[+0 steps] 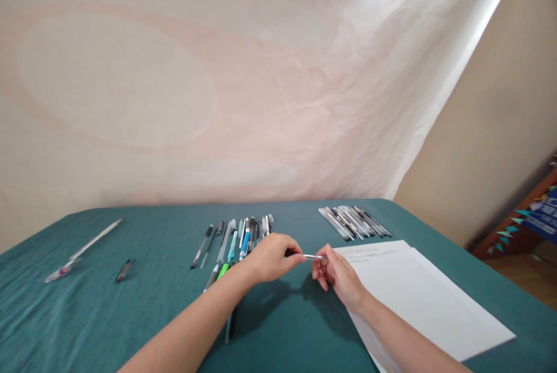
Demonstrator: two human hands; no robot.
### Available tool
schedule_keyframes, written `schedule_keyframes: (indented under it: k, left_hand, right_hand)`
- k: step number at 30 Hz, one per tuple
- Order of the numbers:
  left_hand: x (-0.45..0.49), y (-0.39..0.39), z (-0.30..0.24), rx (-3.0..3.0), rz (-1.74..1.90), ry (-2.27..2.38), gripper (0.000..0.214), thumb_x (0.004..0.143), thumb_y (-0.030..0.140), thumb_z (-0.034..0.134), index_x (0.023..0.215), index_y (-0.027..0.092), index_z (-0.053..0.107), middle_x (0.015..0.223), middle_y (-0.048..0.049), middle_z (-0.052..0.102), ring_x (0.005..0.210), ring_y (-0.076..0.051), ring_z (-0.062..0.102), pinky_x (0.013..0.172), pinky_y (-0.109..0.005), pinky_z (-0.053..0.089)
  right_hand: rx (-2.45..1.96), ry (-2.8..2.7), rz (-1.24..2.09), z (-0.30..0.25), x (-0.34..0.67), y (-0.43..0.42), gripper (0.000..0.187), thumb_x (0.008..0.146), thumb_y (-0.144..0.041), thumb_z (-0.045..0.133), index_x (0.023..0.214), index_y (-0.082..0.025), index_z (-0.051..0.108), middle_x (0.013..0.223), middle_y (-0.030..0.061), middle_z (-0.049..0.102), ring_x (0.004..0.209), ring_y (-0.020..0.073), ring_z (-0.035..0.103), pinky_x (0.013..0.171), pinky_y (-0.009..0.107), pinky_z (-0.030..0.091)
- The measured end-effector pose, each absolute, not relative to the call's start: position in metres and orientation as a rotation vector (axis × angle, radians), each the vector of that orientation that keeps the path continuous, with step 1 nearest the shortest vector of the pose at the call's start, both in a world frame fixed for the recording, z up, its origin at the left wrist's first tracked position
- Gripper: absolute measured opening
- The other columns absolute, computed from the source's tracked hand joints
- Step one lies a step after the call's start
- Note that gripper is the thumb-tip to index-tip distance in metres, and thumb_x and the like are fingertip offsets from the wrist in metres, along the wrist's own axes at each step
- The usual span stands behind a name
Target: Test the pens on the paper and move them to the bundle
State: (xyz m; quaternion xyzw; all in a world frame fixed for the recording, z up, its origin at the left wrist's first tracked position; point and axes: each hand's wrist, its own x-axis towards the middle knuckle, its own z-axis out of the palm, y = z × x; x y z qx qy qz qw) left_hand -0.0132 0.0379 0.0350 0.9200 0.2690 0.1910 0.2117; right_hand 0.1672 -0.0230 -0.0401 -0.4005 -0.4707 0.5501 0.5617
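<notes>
A slim pen (314,257) with a clear or silvery barrel spans the gap between my two hands, held nearly level above the table. My left hand (274,257) pinches its dark end, which the fingers partly hide. At the other end, my right hand (339,277) grips the barrel between thumb and fingers. Below and left of my left hand lie several loose pens, among them a blue and white pen (245,243) and a green pen (223,270). White paper sheets (418,297) with a few lines of writing at the top lie beside my right hand.
A row of several pens (354,222) lies at the back right of the green-covered table (152,315). On the left are a long white stick-like item (93,242) with a clear, reddish end and a short dark pen cap or pen part (123,270). A pale cloth (261,100) hangs behind.
</notes>
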Motion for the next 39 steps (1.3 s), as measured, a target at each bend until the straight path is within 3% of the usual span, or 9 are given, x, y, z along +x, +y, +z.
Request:
schedule_keyframes:
  k: [4,6,10,14,18,23,28,31,39]
  left_hand:
    - [-0.017,0.041,0.038,2.632,0.542,0.802,0.024,0.082,0.035,0.049,0.084,0.019,0.067,0.082,-0.003,0.067,0.076,-0.015,0.058,0.068,-0.022,0.039]
    - [-0.019,0.042,0.04,2.669,0.54,0.845,0.024,0.082,0.036,0.049,0.086,0.021,0.067,0.084,-0.0028,0.066,0.078,-0.016,0.058,0.069,-0.022,0.039]
    - [-0.02,0.043,0.038,2.724,0.521,0.923,0.024,0.083,0.037,0.048,0.087,0.023,0.066,0.086,-0.0024,0.065,0.079,-0.017,0.057,0.069,-0.024,0.04]
    - [-0.017,0.041,0.031,2.763,0.479,0.962,0.023,0.084,0.036,0.047,0.088,0.023,0.066,0.085,-0.0029,0.063,0.08,-0.018,0.057,0.07,-0.025,0.041]
    - [-0.013,0.037,0.029,2.779,0.513,0.952,0.021,0.084,0.03,0.047,0.096,0.022,0.063,0.09,-0.0034,0.061,0.087,-0.018,0.056,0.077,-0.027,0.041]
    - [-0.011,0.03,0.035,2.819,0.635,1.001,0.041,0.077,0.024,0.057,0.117,0.02,0.05,0.114,-0.008,0.052,0.105,-0.022,0.048,0.091,-0.034,0.036]
    - [-0.007,0.016,0.035,2.771,0.129,0.997,0.033,0.071,0.033,0.063,0.101,0.018,0.061,0.104,-0.0096,0.06,0.095,-0.024,0.057,0.086,-0.033,0.042]
    - [-0.003,0.006,0.037,2.735,-0.096,1.05,0.04,0.065,0.04,0.068,0.097,0.015,0.063,0.103,-0.0128,0.062,0.098,-0.028,0.058,0.086,-0.034,0.044]
    - [0.0,-0.001,0.048,2.728,-0.171,1.061,0.044,0.067,0.038,0.068,0.104,0.013,0.061,0.115,-0.0165,0.058,0.108,-0.03,0.053,0.091,-0.037,0.042]
  right_hand:
    - [-0.984,-1.15,1.305,-0.036,0.171,-0.021,0.045,0.088,-0.054,0.026,0.088,-0.017,0.052,0.065,0.0021,0.059,0.042,0.0085,0.046,0.038,0.02,0.034]
    - [-1.074,-1.262,1.207,-0.029,0.176,-0.022,0.042,0.087,-0.052,0.032,0.091,-0.017,0.054,0.07,0.0024,0.058,0.048,0.0098,0.049,0.04,0.021,0.036]
    - [-1.322,-1.654,0.751,-0.012,0.19,-0.026,0.026,0.085,-0.04,0.047,0.093,-0.019,0.061,0.076,0.0028,0.06,0.064,0.0132,0.053,0.054,0.023,0.041]
    - [-1.437,-2.008,0.311,-0.004,0.2,-0.027,0.021,0.086,-0.031,0.045,0.091,-0.022,0.064,0.081,0.0032,0.062,0.075,0.0161,0.055,0.066,0.027,0.041]
    - [-1.523,-2.122,0.072,-0.006,0.207,-0.026,0.018,0.086,-0.027,0.045,0.089,-0.022,0.063,0.081,0.003,0.062,0.079,0.0174,0.055,0.071,0.028,0.041]
    - [-1.682,-1.939,-0.009,-0.016,0.239,-0.014,0.02,0.085,-0.031,0.044,0.085,-0.022,0.062,0.087,0.0026,0.06,0.078,0.0168,0.056,0.066,0.026,0.042]
    - [-1.957,-1.645,-0.069,-0.033,0.309,0.005,0.026,0.081,-0.038,0.045,0.085,-0.021,0.064,0.088,0.005,0.063,0.076,0.0183,0.058,0.067,0.027,0.042]
    - [-2.201,-1.432,-0.108,-0.039,0.351,0.009,0.029,0.078,-0.04,0.047,0.088,-0.021,0.066,0.09,0.0063,0.065,0.079,0.02,0.058,0.067,0.027,0.041]
    - [-2.496,-1.129,-0.072,-0.039,0.416,0.015,0.031,0.074,-0.039,0.049,0.087,-0.019,0.069,0.084,0.0155,0.066,0.073,0.0298,0.06,0.055,0.035,0.039]
